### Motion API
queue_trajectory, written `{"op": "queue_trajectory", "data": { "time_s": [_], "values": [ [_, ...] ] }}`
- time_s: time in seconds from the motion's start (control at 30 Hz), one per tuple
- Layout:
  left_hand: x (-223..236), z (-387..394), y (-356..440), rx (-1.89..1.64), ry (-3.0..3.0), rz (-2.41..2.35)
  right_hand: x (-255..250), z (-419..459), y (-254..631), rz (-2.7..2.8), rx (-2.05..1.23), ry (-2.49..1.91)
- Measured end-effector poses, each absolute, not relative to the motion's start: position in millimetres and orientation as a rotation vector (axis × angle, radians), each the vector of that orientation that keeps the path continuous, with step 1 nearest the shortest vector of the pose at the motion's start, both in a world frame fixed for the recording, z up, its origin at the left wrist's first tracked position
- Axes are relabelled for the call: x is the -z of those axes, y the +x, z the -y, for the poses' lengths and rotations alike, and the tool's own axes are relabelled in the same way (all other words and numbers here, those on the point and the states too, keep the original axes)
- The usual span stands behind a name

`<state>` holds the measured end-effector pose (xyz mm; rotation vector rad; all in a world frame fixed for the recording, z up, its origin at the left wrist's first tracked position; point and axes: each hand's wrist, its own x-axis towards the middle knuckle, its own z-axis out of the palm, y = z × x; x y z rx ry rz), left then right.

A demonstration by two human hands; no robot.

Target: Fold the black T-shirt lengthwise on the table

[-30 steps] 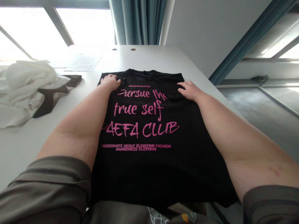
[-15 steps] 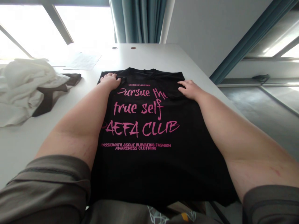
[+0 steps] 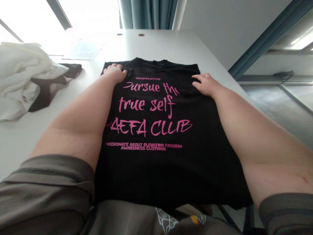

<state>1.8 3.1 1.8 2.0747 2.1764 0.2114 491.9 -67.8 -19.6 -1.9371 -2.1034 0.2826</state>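
Observation:
A black T-shirt (image 3: 156,173) with pink lettering lies spread on the white table, its collar at the far end and its hem near my body. Its sleeves appear folded in over the front, covering parts of the print at both sides. My left hand (image 3: 115,72) rests palm down near the shirt's far left corner, fingers extended over the cloth. On the opposite side, my right hand (image 3: 204,84) lies on the far right part of the shirt, thumb and fingers apart. Neither hand appears to grip the fabric.
To the left is a heap of white cloth (image 3: 21,78) with a dark piece (image 3: 42,94) beneath it. Behind that lies a sheet of paper (image 3: 83,49). The white table (image 3: 182,44) has two round holes near its far edge, and a teal curtain (image 3: 150,14) hangs beyond.
The camera view has tipped slightly, so the table and shirt sit higher in the picture. Both hands stay at about the same places on the shirt.

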Motion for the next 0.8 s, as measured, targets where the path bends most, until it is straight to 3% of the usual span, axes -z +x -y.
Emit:
{"op": "queue_trajectory", "data": {
  "time_s": [0.8],
  "values": [
    [-15.9, 16.3, 14.3, -0.168, 2.043, -2.188, 6.3, 81.2, 476.0, 2.092, -0.271, -2.019]
  ]
}}
